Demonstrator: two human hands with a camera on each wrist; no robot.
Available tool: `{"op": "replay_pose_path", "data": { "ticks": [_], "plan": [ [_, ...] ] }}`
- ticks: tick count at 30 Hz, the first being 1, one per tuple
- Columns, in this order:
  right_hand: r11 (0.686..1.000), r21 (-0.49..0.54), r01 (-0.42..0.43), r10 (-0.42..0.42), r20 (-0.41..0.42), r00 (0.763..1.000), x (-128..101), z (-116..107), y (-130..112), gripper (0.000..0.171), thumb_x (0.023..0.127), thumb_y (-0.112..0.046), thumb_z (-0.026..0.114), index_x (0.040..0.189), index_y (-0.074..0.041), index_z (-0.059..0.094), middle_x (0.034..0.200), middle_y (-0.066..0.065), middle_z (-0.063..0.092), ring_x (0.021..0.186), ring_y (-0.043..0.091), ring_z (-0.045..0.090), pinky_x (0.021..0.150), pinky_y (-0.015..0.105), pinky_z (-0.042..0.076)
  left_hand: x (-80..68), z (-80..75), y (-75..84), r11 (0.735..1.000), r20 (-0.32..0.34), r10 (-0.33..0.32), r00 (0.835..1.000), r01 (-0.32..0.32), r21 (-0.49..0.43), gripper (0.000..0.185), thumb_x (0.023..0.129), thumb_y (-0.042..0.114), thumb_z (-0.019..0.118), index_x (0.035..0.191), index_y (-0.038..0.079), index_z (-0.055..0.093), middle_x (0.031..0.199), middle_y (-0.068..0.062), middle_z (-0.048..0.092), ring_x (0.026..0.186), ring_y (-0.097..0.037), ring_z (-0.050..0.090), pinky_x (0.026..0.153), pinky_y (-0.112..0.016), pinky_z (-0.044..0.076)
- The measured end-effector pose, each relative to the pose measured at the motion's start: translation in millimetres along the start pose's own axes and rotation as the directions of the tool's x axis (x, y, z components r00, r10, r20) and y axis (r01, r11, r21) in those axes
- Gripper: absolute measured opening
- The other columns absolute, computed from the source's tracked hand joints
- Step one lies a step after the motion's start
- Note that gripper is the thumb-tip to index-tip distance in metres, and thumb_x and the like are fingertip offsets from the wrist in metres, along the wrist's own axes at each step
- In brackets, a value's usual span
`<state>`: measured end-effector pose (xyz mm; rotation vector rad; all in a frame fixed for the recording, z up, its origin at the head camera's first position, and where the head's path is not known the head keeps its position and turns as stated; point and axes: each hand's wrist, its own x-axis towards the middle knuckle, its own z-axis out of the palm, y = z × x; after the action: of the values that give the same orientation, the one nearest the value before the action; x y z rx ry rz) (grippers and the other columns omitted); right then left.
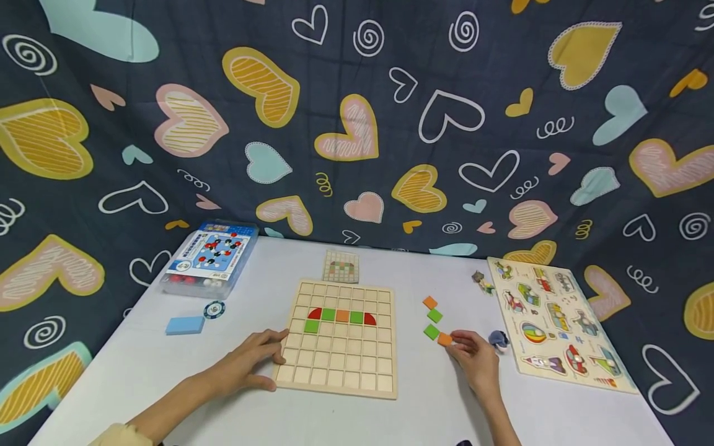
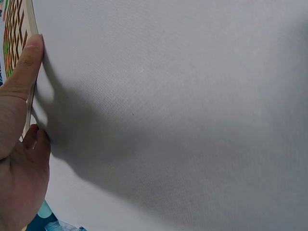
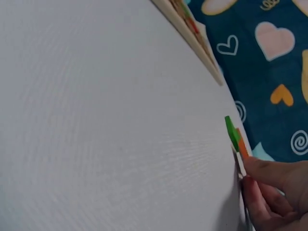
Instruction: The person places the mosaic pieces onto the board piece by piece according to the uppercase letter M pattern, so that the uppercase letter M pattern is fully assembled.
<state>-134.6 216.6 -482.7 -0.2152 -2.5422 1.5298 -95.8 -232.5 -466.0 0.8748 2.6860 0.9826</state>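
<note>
A wooden grid board [image 1: 334, 362] lies in the middle of the table. On it, near the upper part, are green and orange square tiles and two red rounded tiles [image 1: 370, 318]. My left hand [image 1: 245, 365] touches the board's left edge with fingers and thumb spread apart. To the right of the board, my right hand [image 1: 475, 358] pinches an orange tile [image 1: 444, 339] between thumb and fingertips. Close beside that tile are a green tile [image 1: 432, 332] and several other loose tiles. In the right wrist view the orange tile [image 3: 242, 144] shows in front of the fingertips.
A small patterned card [image 1: 341, 267] lies behind the board. At left are a boxed molecule set [image 1: 209, 260], a blue block [image 1: 185, 325] and a round chip [image 1: 214, 310]. At right are a picture puzzle board [image 1: 543, 381] and two small figures [image 1: 498, 339].
</note>
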Motion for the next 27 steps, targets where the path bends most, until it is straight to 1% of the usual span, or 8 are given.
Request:
{"op": "replay_pose_path", "data": {
  "ticks": [5,7,10,12,13,16,22,27],
  "plan": [
    [0.996,0.075,-0.036,0.035,0.019,0.999,-5,-1,-5,0.030,0.081,0.009,0.070,0.110,0.010,0.062,0.107,0.026,0.067,0.078,0.002,0.065,0.070,0.010,0.049,-0.1,-0.2,-0.5,1.000,-0.004,0.009,1.000,-0.009,0.001,0.031,0.075,0.044,0.072,0.093,0.024,0.056,0.144,-0.018,0.042,0.120,-0.037,0.044,0.094,-0.054,0.040],
    [0.994,0.102,-0.032,0.031,0.020,0.999,-9,2,-8,0.030,0.081,0.010,0.069,0.109,0.011,0.062,0.107,0.027,0.066,0.080,0.005,0.067,0.070,0.011,0.050,0.0,-0.6,0.0,1.000,-0.002,0.009,1.000,-0.009,0.000,0.031,0.075,0.043,0.072,0.093,0.024,0.056,0.144,-0.018,0.042,0.120,-0.037,0.044,0.094,-0.054,0.040],
    [0.985,0.171,-0.028,0.025,0.018,1.000,-15,8,-14,0.030,0.079,0.014,0.068,0.108,0.013,0.062,0.107,0.029,0.066,0.078,0.004,0.066,0.071,0.013,0.051,0.2,-1.6,1.4,1.000,0.005,0.001,1.000,-0.001,-0.001,0.031,0.075,0.041,0.073,0.093,0.024,0.056,0.144,-0.018,0.043,0.120,-0.037,0.044,0.094,-0.054,0.040],
    [0.979,0.204,-0.021,0.017,0.022,1.000,-18,14,-18,0.030,0.078,0.016,0.068,0.107,0.013,0.062,0.105,0.029,0.066,0.078,0.004,0.066,0.070,0.014,0.052,0.4,-2.0,2.1,1.000,0.005,-0.001,1.000,0.000,0.002,0.031,0.075,0.040,0.074,0.093,0.023,0.056,0.144,-0.019,0.043,0.119,-0.036,0.044,0.094,-0.053,0.041],
    [0.975,0.219,-0.023,0.016,0.031,0.999,-19,17,-20,0.031,0.078,0.015,0.069,0.108,0.013,0.062,0.106,0.029,0.066,0.078,0.002,0.065,0.071,0.014,0.052,0.6,-2.2,2.3,1.000,0.006,-0.001,1.000,0.001,0.003,0.031,0.075,0.040,0.075,0.093,0.023,0.056,0.144,-0.019,0.043,0.119,-0.036,0.044,0.094,-0.053,0.041],
    [0.968,0.248,-0.028,0.013,0.064,0.998,-22,27,-26,0.031,0.078,0.014,0.070,0.108,0.012,0.062,0.107,0.028,0.066,0.078,0.003,0.065,0.071,0.015,0.053,0.8,-2.4,2.8,1.000,0.006,-0.004,1.000,0.004,0.003,0.031,0.074,0.039,0.075,0.093,0.023,0.056,0.143,-0.019,0.043,0.118,-0.036,0.044,0.093,-0.053,0.041],
    [0.958,0.282,-0.050,0.014,0.128,0.992,-27,51,-36,0.030,0.079,0.010,0.071,0.108,0.010,0.063,0.107,0.024,0.067,0.082,0.008,0.066,0.072,0.017,0.053,1.7,-2.1,3.2,1.000,0.017,-0.025,1.000,0.025,-0.006,0.031,0.074,0.038,0.076,0.093,0.023,0.056,0.144,-0.019,0.043,0.119,-0.036,0.044,0.094,-0.054,0.040],
    [0.948,0.317,-0.039,-0.016,0.170,0.985,-30,74,-45,0.028,0.078,0.010,0.071,0.105,0.008,0.064,0.102,0.022,0.068,0.081,0.013,0.067,0.072,0.019,0.054,1.3,-1.8,3.5,0.999,0.016,-0.030,0.999,0.030,-0.010,0.031,0.073,0.037,0.076,0.093,0.023,0.056,0.144,-0.019,0.043,0.120,-0.037,0.043,0.095,-0.055,0.039]
  ]
}}
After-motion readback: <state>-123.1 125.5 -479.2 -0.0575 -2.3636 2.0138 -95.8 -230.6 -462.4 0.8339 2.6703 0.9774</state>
